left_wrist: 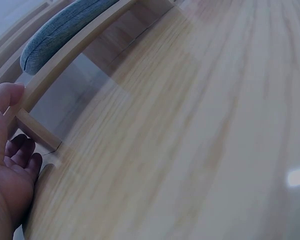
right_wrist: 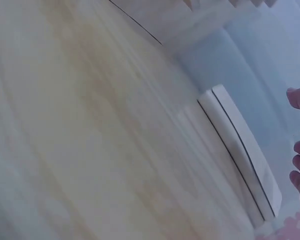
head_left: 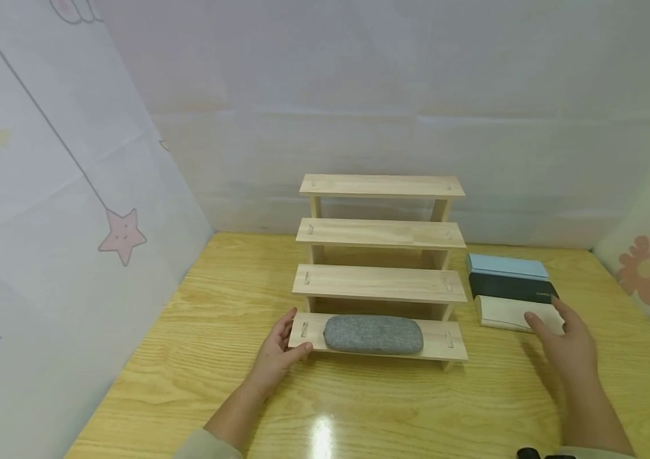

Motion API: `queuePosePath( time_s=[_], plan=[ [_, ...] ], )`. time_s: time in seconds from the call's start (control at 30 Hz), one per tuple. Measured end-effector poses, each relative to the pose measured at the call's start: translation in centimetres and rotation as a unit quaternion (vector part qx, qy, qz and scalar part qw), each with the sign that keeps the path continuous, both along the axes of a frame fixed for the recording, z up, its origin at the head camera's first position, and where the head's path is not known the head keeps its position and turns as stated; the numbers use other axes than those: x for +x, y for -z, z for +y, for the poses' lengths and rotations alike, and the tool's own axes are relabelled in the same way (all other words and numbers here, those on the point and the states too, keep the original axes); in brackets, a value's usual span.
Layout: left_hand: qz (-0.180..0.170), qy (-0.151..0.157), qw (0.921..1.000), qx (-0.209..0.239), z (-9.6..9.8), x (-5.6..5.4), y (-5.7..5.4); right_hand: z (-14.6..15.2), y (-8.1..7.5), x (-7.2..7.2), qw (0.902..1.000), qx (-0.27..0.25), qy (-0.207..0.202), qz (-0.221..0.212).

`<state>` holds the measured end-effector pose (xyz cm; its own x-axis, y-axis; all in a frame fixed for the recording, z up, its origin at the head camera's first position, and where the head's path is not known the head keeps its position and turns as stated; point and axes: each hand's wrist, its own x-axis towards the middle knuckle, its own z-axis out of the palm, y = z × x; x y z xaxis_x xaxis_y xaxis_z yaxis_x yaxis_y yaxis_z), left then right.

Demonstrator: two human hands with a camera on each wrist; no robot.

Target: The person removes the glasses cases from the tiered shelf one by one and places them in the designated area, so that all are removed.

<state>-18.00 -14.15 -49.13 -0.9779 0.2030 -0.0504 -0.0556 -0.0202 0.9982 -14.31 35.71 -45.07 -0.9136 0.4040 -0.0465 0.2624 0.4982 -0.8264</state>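
A four-step wooden display rack (head_left: 379,282) stands on the table, and a grey fabric glasses case (head_left: 373,334) lies on its lowest step. My left hand (head_left: 274,357) grips the left end of that step; in the left wrist view the thumb is at the board's edge and the fingers curl below, beside the leg. Over the front right of a cream case (head_left: 505,312) hovers my right hand (head_left: 573,344), thumb and fingers apart, holding nothing. Behind the cream case lie a dark green case (head_left: 511,287) and a light blue case (head_left: 507,266), side by side.
The wood-grain table (head_left: 204,395) runs back to a pale cloth backdrop (head_left: 359,76). Printed cloth hangs at both sides, with a pink star (head_left: 122,236) on the left and a flower (head_left: 649,268) on the right. A small black object (head_left: 528,453) shows at the bottom edge.
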Motion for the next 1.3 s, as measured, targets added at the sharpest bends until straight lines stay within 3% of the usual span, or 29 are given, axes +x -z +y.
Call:
queuePosePath(
  time_s=[0.43, 0.6, 0.77, 1.0, 1.2, 1.3],
  plan=[
    [0.003, 0.002, 1.0, 0.006, 0.0, -0.1, 0.2, -5.1, -1.9, -0.2, 0.9949, 0.025, -0.057, 0.08],
    [0.003, 0.002, 1.0, 0.002, -0.1, -0.1, 0.2, -6.8, -2.6, 0.0, 0.9895, 0.032, -0.084, 0.113],
    [0.005, 0.006, 1.0, 0.001, -0.1, -0.1, 0.1, -8.4, -3.0, 0.3, 0.9848, 0.043, -0.123, 0.114],
    [0.003, 0.007, 1.0, 0.0, 0.0, 0.0, 0.0, -10.3, -3.1, 0.4, 0.971, 0.046, -0.171, 0.161],
    [0.003, 0.007, 0.9999, -0.008, -0.1, 0.0, 0.0, -10.9, -4.0, 0.9, 0.9502, 0.086, -0.139, 0.265],
    [0.001, 0.005, 1.0, -0.005, -0.1, 0.0, 0.0, -11.1, -4.5, 1.3, 0.9508, 0.06, -0.138, 0.271]
  ],
)
